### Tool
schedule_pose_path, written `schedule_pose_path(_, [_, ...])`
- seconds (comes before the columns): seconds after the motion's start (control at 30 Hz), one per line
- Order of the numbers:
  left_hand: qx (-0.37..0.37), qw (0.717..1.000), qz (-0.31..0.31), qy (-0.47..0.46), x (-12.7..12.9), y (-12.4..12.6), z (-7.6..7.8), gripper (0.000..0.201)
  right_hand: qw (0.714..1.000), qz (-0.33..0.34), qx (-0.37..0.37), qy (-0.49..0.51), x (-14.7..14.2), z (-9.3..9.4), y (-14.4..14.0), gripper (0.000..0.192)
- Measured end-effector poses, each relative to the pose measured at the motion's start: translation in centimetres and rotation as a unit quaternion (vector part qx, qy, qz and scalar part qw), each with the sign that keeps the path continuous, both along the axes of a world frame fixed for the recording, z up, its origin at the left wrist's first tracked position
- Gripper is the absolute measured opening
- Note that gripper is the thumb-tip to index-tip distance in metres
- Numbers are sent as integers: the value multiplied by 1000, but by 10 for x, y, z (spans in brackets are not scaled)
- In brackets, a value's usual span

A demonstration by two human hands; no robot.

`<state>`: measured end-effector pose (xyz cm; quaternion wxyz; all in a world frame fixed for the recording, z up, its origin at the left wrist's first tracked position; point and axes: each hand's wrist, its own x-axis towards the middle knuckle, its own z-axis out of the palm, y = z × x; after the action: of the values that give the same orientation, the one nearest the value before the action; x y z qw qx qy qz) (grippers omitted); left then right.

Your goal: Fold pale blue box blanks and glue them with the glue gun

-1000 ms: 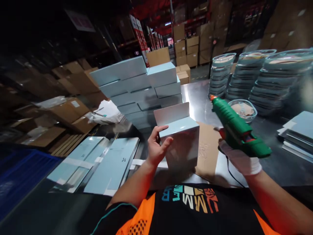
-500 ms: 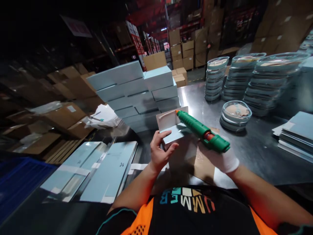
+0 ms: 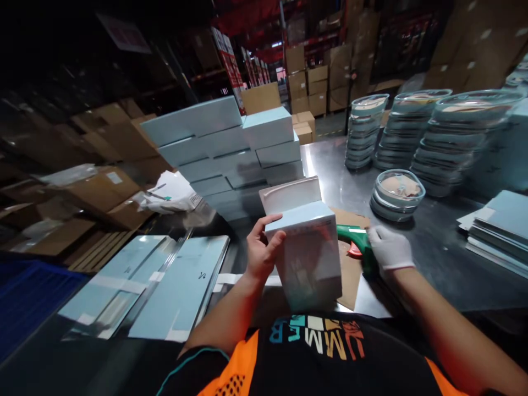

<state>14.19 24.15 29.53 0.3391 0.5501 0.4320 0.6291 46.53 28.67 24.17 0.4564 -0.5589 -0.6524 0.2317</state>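
Close in front of the person's chest, the bare left hand (image 3: 260, 254) grips a pale blue carton (image 3: 307, 253) by its left edge, thumb on the near face and fingers wrapped over the top corner. It stands upright above the near edge of the steel worktop (image 3: 437, 247), a plain, matte box with a light blue top panel, paler and faintly glossy side faces, and a whitish flap (image 3: 291, 193) raised at the back, so the top is open. Just right of it, the white-gloved right hand (image 3: 390, 247) is closed around the handle of a green glue gun (image 3: 358, 245), which lies low over a brown cardboard sheet (image 3: 350, 258) with its front end hidden behind the carton; a red trigger shows below the body. Behind the carton a stack of matching blue boxes (image 3: 231, 148) rises several layers high. Farther right stand columns of clear lidded bowls (image 3: 412, 129), with one short stack of bowls (image 3: 396, 193) nearer. Flat blue carton blanks (image 3: 165, 280) lie at the left, and more folded sheets (image 3: 501, 225) at the far right.
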Motion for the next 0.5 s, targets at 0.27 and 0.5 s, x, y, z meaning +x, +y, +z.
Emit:
schedule_pose_path(0.27, [120,988,-31,87,13,5,-11,60,956,180,-3,230,-80,71,-18,76])
schedule_pose_path(0.5, [283,957,-39,54,2,12,-26,58,936,283,170,121,-62,40,-25,61])
